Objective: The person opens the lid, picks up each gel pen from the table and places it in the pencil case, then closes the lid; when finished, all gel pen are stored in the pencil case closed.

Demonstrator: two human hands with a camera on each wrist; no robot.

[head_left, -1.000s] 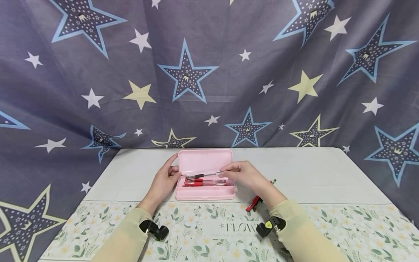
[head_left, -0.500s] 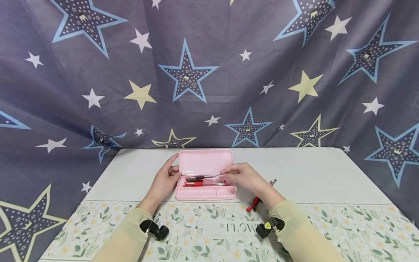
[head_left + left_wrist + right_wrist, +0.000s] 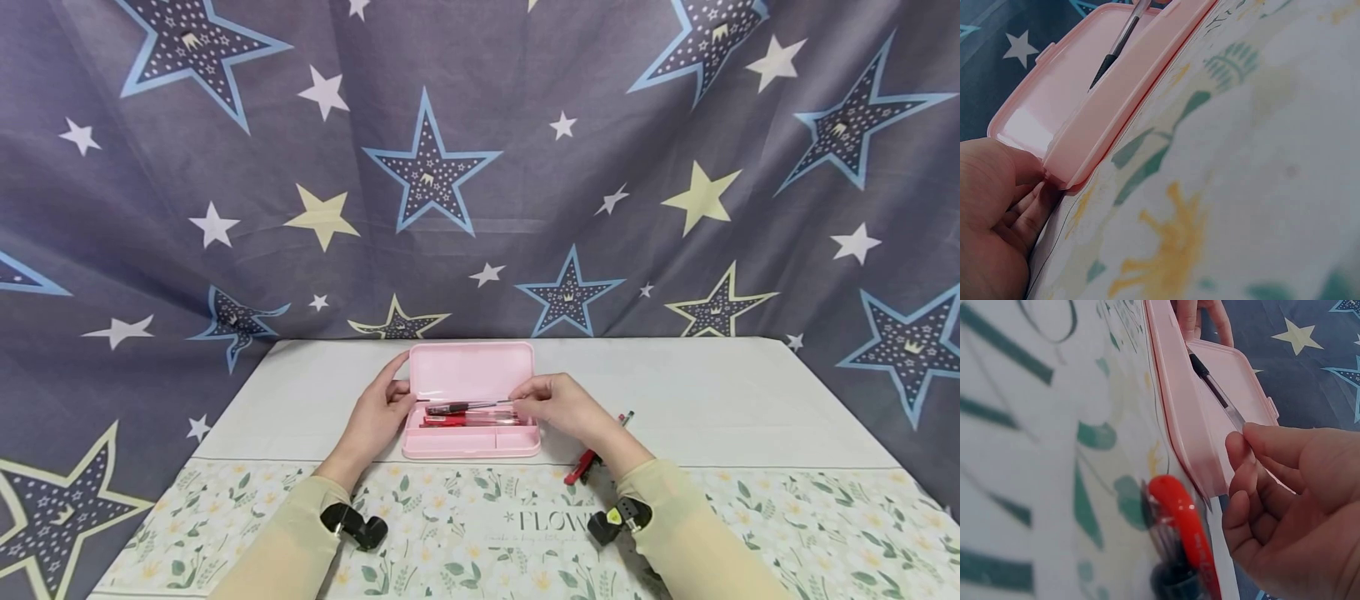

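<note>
A pink pencil case (image 3: 472, 371) lies with its lid raised at the back. My left hand (image 3: 378, 408) holds its left end, thumb and fingers at the corner in the left wrist view. With thumb and fingertips my right hand (image 3: 558, 404) pinches the clear end of a black gel pen (image 3: 1213, 387), whose dark grip and tip point left, low over the rear compartment. Red pens (image 3: 446, 420) lie in that compartment. The narrow front compartments show only bare pink plastic.
Under the right forearm, a red pen (image 3: 578, 469) and dark pens lie on the table, partly hidden by the arm. A flowered mat (image 3: 465, 533) covers the front of the white table. A starry curtain (image 3: 480, 250) hangs behind it.
The black pen has come down to lie closer over the red pens, its dark part lower in the case. My right hand has shifted slightly right and down; the left stays put.
</note>
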